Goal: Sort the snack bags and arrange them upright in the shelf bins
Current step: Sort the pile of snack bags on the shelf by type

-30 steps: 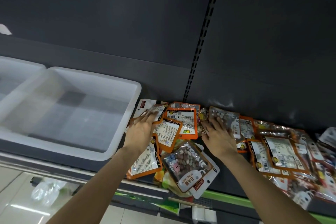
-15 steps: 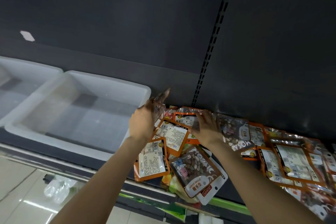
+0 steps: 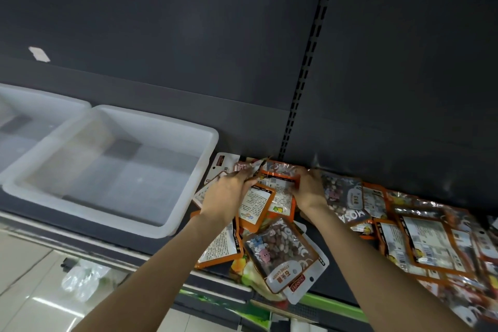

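Note:
A heap of snack bags lies flat on the dark shelf, right of a translucent white bin (image 3: 186, 207). Most are orange-edged bags (image 3: 428, 245) showing white label backs; a clear stone candy bag (image 3: 283, 253) hangs over the shelf's front edge. My left hand (image 3: 229, 194) pinches a clear-topped bag (image 3: 253, 167) at the heap's back left corner. My right hand (image 3: 310, 191) grips the top edge of an orange-edged bag (image 3: 280, 178) beside it. Both held bags are tilted up off the pile.
A second white bin (image 3: 35, 105) stands further left, cut by the frame edge. The dark back panel carries a slotted upright (image 3: 307, 73). Below the shelf edge are a green strip (image 3: 334, 304), pale floor tiles and a crumpled plastic bag (image 3: 80, 277).
Both hands have moved toward the back of the heap and closed on bags there; a second ago they lay flat on the pile. The camera has shifted, so the bins sit further right.

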Demonstrator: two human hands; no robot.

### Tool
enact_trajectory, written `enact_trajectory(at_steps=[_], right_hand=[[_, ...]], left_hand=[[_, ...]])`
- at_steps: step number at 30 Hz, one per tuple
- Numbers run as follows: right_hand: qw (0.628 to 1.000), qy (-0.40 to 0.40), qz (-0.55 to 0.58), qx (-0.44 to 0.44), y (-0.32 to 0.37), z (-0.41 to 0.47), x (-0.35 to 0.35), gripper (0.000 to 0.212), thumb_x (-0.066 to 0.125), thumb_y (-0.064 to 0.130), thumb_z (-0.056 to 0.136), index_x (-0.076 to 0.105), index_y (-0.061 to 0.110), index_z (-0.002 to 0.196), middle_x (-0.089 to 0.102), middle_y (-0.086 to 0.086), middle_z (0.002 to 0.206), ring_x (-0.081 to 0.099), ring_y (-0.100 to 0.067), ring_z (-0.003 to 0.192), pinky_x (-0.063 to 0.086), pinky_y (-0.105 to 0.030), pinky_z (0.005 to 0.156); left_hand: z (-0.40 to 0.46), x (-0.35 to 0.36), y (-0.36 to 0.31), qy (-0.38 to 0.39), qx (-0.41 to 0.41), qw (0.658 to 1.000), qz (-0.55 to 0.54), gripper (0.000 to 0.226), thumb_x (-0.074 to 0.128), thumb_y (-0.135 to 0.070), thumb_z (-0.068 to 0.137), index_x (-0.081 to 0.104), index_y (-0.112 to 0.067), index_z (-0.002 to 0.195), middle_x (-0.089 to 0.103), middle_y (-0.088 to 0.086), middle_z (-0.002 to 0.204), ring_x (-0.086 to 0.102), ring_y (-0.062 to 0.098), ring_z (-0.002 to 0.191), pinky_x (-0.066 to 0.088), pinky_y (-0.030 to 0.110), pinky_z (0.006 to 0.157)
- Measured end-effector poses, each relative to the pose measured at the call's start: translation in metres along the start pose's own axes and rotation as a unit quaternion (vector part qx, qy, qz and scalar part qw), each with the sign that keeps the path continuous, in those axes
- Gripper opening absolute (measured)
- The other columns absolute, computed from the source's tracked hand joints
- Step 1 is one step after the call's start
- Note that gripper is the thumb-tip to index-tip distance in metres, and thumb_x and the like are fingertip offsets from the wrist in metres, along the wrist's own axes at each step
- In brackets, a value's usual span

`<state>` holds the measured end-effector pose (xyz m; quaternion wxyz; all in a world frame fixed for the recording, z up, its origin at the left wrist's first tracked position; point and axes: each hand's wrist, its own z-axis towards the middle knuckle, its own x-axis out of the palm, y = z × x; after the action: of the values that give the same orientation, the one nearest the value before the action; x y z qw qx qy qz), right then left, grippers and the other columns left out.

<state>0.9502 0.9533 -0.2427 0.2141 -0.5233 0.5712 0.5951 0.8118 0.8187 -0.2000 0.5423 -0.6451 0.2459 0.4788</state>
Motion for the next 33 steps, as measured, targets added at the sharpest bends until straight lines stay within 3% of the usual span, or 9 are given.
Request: enact_trajectory(at_steps=[3,6,9,14,18,24,28,31,33], right_hand=[[1.000,-0.005,-0.015,-0.015,-0.001,-0.005,-0.006,0.010,0.052,0.015,0.094,0.053,0.014,0.104,0.056,-0.009,0.116,0.056,-0.024,0.102,0.046,-0.035,0.084],[0.999,-0.020,0.012,-0.023,0.000,-0.016,-0.021,0.008,0.044,0.013,0.097,0.051,0.015,0.101,0.058,-0.003,0.098,0.054,-0.017,0.082,0.040,-0.030,0.069],[0.992,-0.114,0.042,-0.014,-0.014,-0.027,-0.046,0.012,0.045,0.021,0.099,0.050,0.013,0.105,0.058,-0.002,0.091,0.057,-0.021,0.082,0.042,-0.032,0.068],[0.958,-0.240,0.145,0.054,-0.080,-0.042,-0.093,0.011,0.053,0.011,0.094,0.055,0.001,0.100,0.063,-0.014,0.095,0.060,-0.030,0.091,0.039,-0.033,0.073],[0.934,-0.288,0.177,0.113,-0.146,-0.064,-0.116,0.014,0.052,-0.001,0.091,0.054,-0.005,0.103,0.062,-0.021,0.097,0.060,-0.035,0.093,0.032,-0.022,0.071],[0.974,-0.169,0.050,0.143,-0.212,-0.079,-0.132,0.031,0.053,0.006,0.092,0.051,0.000,0.123,0.060,-0.025,0.115,0.057,-0.039,0.104,0.042,-0.035,0.080],[0.982,-0.182,0.000,0.054,-0.212,-0.082,-0.131,0.032,0.056,0.008,0.090,0.051,0.009,0.122,0.050,-0.019,0.125,0.053,-0.036,0.109,0.045,-0.037,0.085],[0.986,-0.158,-0.040,-0.024,-0.194,-0.077,-0.122,0.041,0.053,0.006,0.088,0.049,0.012,0.128,0.048,-0.010,0.133,0.047,-0.029,0.121,0.043,-0.037,0.098],[0.989,-0.132,-0.041,-0.055,-0.175,-0.073,-0.112,0.042,0.051,0.008,0.089,0.048,0.014,0.130,0.046,-0.006,0.136,0.043,-0.025,0.125,0.040,-0.035,0.100]], left_hand=[[0.001,-0.002,-0.001,-0.010,-0.012,1.000,0.003,0.033,0.040,-0.032,0.101,0.049,-0.020,0.130,0.066,0.005,0.107,0.066,0.021,0.092,0.056,0.032,0.075],[0.004,-0.005,-0.001,-0.040,-0.046,0.998,0.029,0.029,0.046,-0.010,0.099,0.052,-0.014,0.127,0.066,0.008,0.101,0.066,0.021,0.084,0.053,0.027,0.071],[0.013,-0.010,-0.013,-0.072,-0.071,0.994,0.037,0.032,0.041,-0.003,0.099,0.051,-0.009,0.129,0.067,0.014,0.099,0.066,0.027,0.081,0.052,0.030,0.068],[0.026,0.000,-0.066,-0.101,-0.006,0.994,-0.041,0.029,0.035,-0.007,0.101,0.057,-0.006,0.121,0.067,0.018,0.104,0.065,0.034,0.088,0.052,0.039,0.074],[0.034,0.021,-0.130,-0.065,0.010,0.997,0.047,0.041,0.021,-0.012,0.102,0.049,-0.012,0.131,0.064,0.013,0.116,0.063,0.031,0.103,0.049,0.035,0.079],[0.040,0.087,-0.208,0.076,0.097,0.987,0.100,0.045,0.038,-0.015,0.101,0.033,-0.023,0.145,0.057,0.014,0.126,0.059,0.032,0.110,0.047,0.038,0.085],[0.028,0.128,-0.218,0.206,0.239,0.944,0.100,0.050,0.051,-0.037,0.095,0.040,-0.029,0.143,0.044,0.003,0.146,0.038,0.022,0.135,0.031,0.040,0.111],[0.019,0.126,-0.200,0.186,0.237,0.949,0.096,0.049,0.052,-0.033,0.095,0.039,-0.028,0.143,0.039,-0.002,0.149,0.028,0.019,0.139,0.018,0.037,0.117],[0.018,0.114,-0.174,0.123,0.167,0.977,0.056,0.041,0.049,-0.026,0.097,0.046,-0.026,0.138,0.047,0.000,0.142,0.039,0.019,0.132,0.028,0.035,0.112]])
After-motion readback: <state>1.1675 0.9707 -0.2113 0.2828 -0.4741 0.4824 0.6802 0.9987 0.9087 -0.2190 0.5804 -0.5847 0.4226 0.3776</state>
